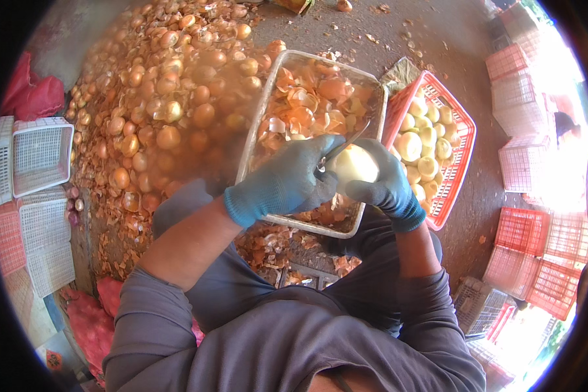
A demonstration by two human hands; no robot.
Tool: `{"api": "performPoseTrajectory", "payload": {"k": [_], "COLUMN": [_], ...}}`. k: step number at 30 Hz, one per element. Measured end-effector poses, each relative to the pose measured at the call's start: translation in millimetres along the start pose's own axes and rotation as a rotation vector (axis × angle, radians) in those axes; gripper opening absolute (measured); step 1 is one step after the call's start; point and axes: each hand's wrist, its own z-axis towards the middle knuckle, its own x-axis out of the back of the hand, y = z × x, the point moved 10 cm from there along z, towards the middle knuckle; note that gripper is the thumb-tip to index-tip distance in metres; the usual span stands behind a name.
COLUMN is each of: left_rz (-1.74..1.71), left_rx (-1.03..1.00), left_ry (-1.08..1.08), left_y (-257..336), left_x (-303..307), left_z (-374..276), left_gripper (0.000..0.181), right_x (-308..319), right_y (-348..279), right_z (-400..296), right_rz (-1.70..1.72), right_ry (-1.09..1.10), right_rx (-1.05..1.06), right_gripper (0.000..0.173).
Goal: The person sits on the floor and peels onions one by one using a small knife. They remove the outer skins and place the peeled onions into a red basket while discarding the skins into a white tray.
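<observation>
Both my hands wear blue-grey work gloves and meet over a rectangular tray (268,93). My left hand (294,169) grips a knife (348,141), its blade slanting up to the right across the top of a peeled onion (356,168). Around that pale onion curl the fingers of my right hand (384,179). Brown onion skins (308,103) lie heaped in the tray beneath. To the right, a red plastic basket (463,161) holds several peeled onions (427,137).
A large pile of unpeeled onions (169,137) covers the floor at left, with loose skins around it. Stacked plastic crates (44,220) line the left side, and more crates (522,230) stand at right. Red mesh sacks (90,323) lie at lower left.
</observation>
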Motion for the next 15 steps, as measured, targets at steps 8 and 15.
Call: {"api": "performPoseTrajectory", "payload": {"k": [8,15], "left_rz": [-0.118,-0.200], "left_rx": [-0.014,-0.014], "left_ry": [0.120,0.305], "left_y": [-19,-6], "left_x": [9,31], "left_z": [3,7], "left_gripper": [0.033,0.028], "right_x": [-4,1], "right_y": [-2,3], "right_z": [0,-1], "right_rz": [0.143,0.575], "right_ry": [-0.049,0.143], "right_rx": [0.040,0.000], "right_gripper": [0.090,0.093]}}
